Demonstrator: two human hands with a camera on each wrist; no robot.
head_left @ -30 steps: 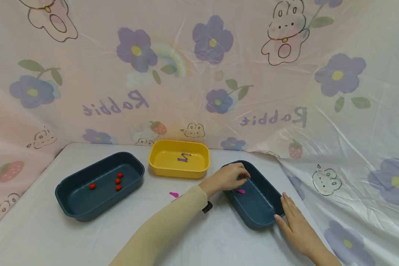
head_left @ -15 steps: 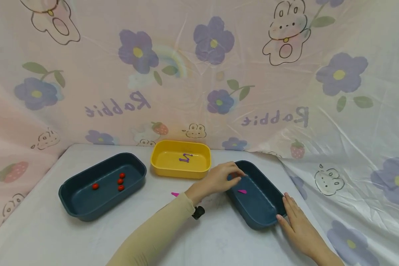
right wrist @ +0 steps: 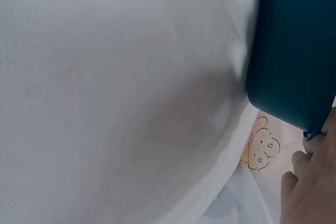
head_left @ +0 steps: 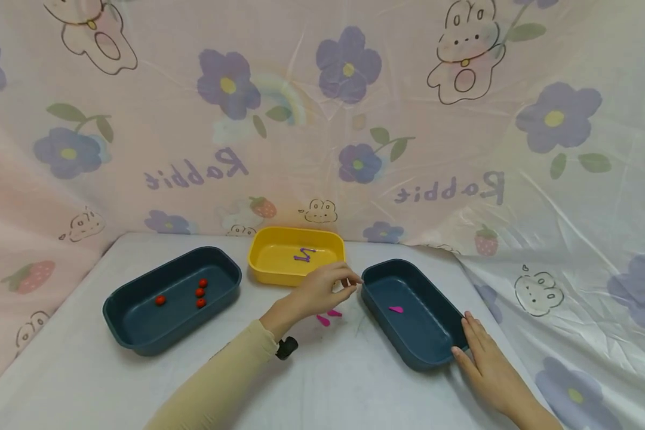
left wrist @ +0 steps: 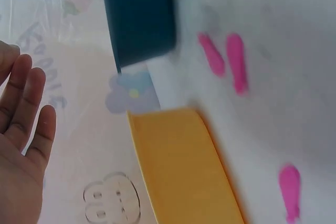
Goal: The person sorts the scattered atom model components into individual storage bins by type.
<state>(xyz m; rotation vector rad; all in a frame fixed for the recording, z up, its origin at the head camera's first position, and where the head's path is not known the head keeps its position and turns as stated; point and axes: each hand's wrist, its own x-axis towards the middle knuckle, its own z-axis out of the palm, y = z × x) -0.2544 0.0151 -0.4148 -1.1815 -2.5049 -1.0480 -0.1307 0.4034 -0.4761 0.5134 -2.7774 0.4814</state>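
Note:
My left hand [head_left: 325, 289] hovers between the yellow bin and the right dark-blue bin [head_left: 414, 316], thumb and fingers loosely bent, nothing visible between them. A small pink, bowling-pin-shaped piece [head_left: 396, 309] lies inside that blue bin. Below the hand, more pink pieces [head_left: 323, 321] lie on the white cloth; the left wrist view has three, including one piece [left wrist: 290, 192] near the yellow bin. My right hand [head_left: 489, 367] rests against the blue bin's near right corner, its fingers extended along the rim and its thumb at the front edge. The right wrist view has its fingers [right wrist: 307, 163] at the rim.
A yellow bin [head_left: 271, 278] at the back holds purple zigzag pieces [head_left: 303, 257]. On the left, another dark-blue bin [head_left: 140, 340] contains several small red round pieces [head_left: 200, 292]. A printed curtain [head_left: 290, 131] hangs behind the table.
My left hand has moved left, out from over the right blue bin to beside it. My right hand stays at the bin's corner. The whole view has shifted slightly.

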